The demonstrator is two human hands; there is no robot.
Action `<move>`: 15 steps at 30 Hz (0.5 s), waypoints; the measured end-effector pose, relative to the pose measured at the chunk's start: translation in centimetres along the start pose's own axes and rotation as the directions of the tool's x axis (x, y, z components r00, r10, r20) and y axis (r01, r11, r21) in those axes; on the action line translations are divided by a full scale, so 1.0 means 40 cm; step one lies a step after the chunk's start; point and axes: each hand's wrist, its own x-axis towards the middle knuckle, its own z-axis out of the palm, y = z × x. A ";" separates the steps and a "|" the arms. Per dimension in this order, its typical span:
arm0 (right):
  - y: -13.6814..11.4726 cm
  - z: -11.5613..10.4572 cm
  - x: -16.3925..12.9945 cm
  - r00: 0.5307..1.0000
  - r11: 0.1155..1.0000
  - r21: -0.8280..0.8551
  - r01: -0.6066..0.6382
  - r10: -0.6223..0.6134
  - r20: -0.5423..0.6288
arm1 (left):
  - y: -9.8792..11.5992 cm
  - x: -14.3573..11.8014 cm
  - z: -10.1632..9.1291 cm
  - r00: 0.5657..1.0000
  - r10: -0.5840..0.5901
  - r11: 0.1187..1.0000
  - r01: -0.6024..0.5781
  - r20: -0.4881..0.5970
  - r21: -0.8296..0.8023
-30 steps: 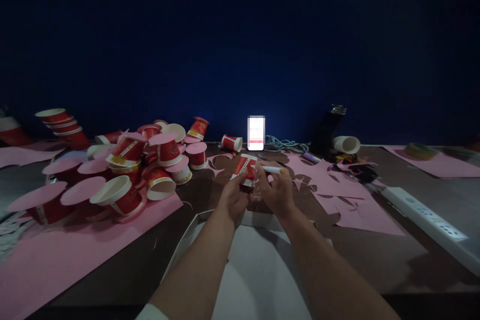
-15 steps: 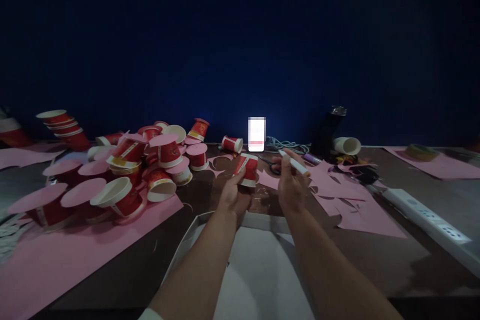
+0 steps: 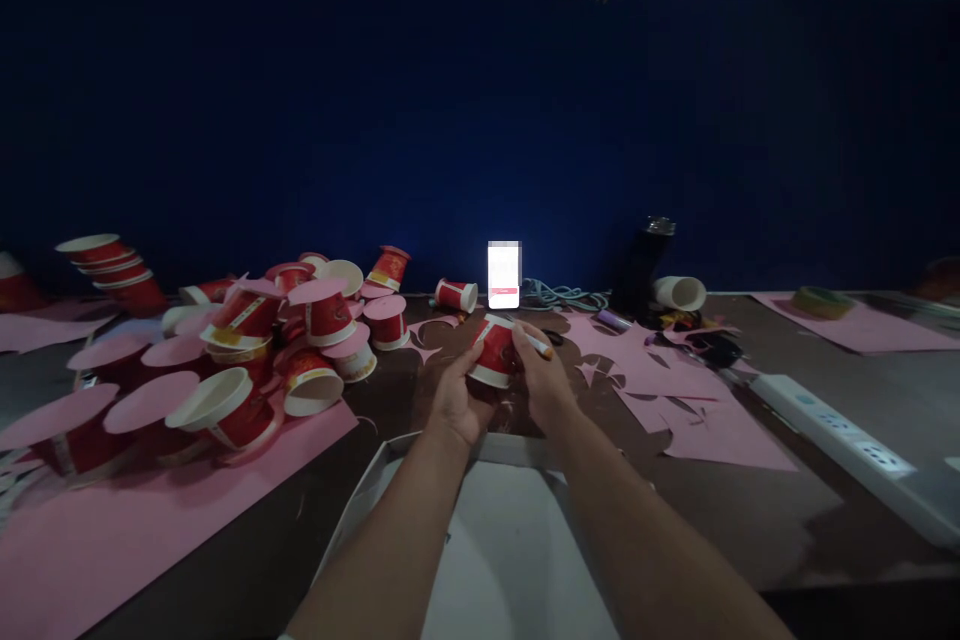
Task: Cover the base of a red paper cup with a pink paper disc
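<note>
Dark blue wall behind my worktop (image 3: 787, 510), my left hand (image 3: 457, 400) curled round a red cup (image 3: 495, 352) held upside down above the worktop's middle, my right hand (image 3: 544, 382) touching it — pinching a pen (image 3: 537, 344), cup pile (image 3: 247, 350) well left, phone (image 3: 503, 275) just beyond.

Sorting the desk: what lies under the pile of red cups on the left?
Under the pile of red cups lies a pink paper sheet on the table. What lies beneath the middle of the pile is hidden.

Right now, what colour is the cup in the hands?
Red with a white rim, in the head view: cup.
</note>
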 end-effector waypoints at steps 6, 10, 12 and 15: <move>0.006 -0.014 0.014 0.999 0.992 -0.128 0.013 -0.020 -0.051 | -0.031 -0.003 0.001 0.997 0.069 0.990 -0.075 0.046 0.121; 0.011 -0.024 0.023 0.979 0.935 -0.320 0.153 -0.188 -0.083 | -0.037 0.013 -0.012 0.991 0.124 0.983 -0.130 0.049 0.130; 0.000 -0.029 0.019 0.928 0.868 -0.396 0.300 -0.361 -0.089 | -0.033 0.021 -0.017 0.990 0.142 0.983 -0.142 0.007 0.115; -0.034 -0.034 -0.004 0.797 0.695 -0.488 0.527 -0.604 0.001 | -0.028 0.027 -0.020 0.984 0.172 0.981 -0.166 -0.050 0.103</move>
